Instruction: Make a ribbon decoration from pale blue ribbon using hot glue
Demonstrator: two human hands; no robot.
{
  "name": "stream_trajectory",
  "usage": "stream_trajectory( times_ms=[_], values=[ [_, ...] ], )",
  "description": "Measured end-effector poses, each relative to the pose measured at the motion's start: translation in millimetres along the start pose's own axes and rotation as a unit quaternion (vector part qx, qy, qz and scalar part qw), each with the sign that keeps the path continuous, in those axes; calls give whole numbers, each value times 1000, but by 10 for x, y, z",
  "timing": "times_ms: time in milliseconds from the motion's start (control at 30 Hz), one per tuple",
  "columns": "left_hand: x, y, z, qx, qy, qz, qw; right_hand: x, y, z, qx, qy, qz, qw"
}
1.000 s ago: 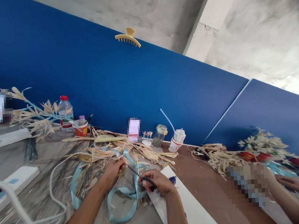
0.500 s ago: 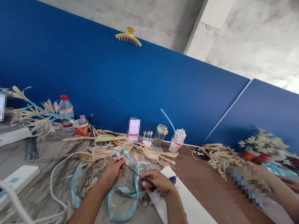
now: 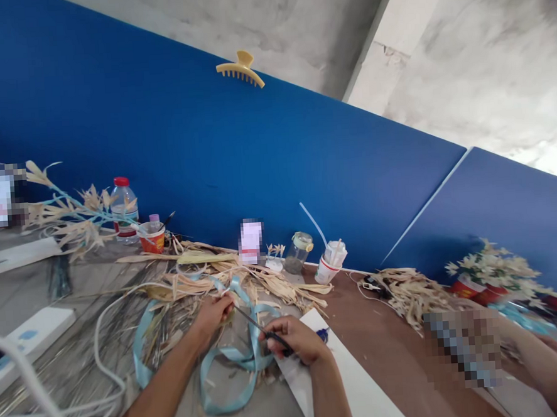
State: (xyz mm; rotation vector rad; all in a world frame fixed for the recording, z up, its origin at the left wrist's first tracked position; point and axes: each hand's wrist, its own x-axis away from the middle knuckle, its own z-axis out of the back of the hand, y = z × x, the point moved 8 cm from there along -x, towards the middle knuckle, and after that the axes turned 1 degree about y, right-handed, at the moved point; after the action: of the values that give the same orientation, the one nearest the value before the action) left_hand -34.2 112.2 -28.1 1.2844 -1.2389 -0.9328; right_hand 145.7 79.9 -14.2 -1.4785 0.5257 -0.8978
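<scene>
Scissors (image 3: pixel 263 330) are pointing from the right hand (image 3: pixel 293 341) toward the left hand (image 3: pixel 217 314). From where I'm standing, the right fingers are curling round the black handles, but I can't tell how far apart the blades are sitting. The left fingertips are pinching close together on a small pale bit (image 3: pixel 226 293), too blurry to name. Blue ribbon (image 3: pixel 231 407) is lying in loops on the table (image 3: pixel 272 416) by both hands. It looks like a snipping step is going on. I'm guessing the next move is calling for a steady pinch and care with the tip, which is aiming at those fingertips.
</scene>
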Motion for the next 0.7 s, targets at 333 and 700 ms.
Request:
stream_trajectory(
  times_ms=[333, 700],
  values=[
    [58, 152, -15, 32, -4, -46, 998, -44, -251, 362, 307, 321, 99, 890],
    [23, 124, -66, -27, -11, -64, 998, -118, -218, 119, 423, 338, 19, 840]
  ],
)
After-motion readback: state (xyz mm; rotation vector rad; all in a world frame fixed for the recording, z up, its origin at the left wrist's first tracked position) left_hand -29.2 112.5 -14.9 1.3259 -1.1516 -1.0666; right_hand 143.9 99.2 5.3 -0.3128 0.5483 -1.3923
